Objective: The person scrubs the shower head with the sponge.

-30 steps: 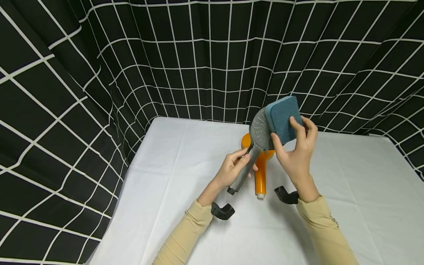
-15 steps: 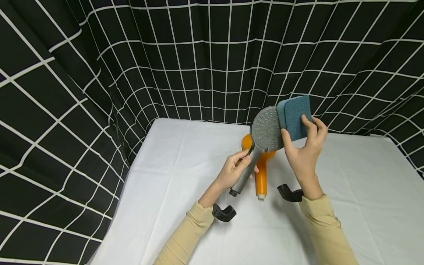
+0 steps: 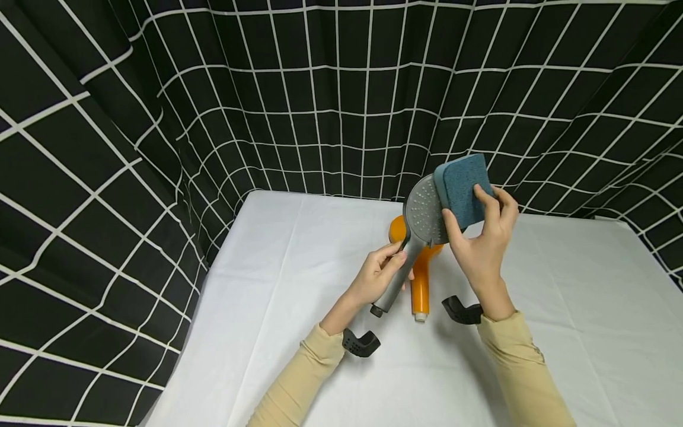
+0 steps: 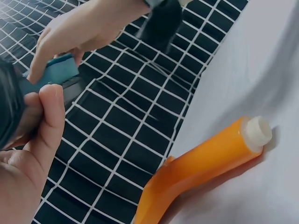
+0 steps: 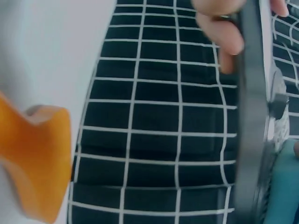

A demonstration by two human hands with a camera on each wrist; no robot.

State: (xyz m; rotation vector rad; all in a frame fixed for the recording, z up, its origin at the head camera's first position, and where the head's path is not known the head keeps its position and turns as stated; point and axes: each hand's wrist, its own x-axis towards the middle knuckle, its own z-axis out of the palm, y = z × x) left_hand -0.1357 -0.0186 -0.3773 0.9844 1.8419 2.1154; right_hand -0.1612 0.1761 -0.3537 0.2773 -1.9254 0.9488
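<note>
My left hand (image 3: 372, 277) grips the handle of a grey shower head (image 3: 425, 207), holding it tilted above the table with its nozzle face toward me. In my right hand (image 3: 484, 252) is a blue sponge (image 3: 465, 187), pinched between thumb and fingers. The sponge covers the right part of the nozzle face and appears to touch it. In the left wrist view, the sponge (image 4: 60, 70) shows beyond my left thumb. The right wrist view has the grey handle (image 5: 252, 93) up close, with the sponge (image 5: 282, 186) at its lower right.
An orange shower head (image 3: 420, 284) with a white end lies on the white-covered table (image 3: 299, 261), behind and below the grey one. Black curtains (image 3: 320, 89) with white grid lines rise along the table's back and sides. Black wrist mounts (image 3: 361, 343) sit on both wrists.
My right hand has moved the sponge right across the nozzle face, then back left, covering more of it again. The left hand and shower head have barely shifted.
</note>
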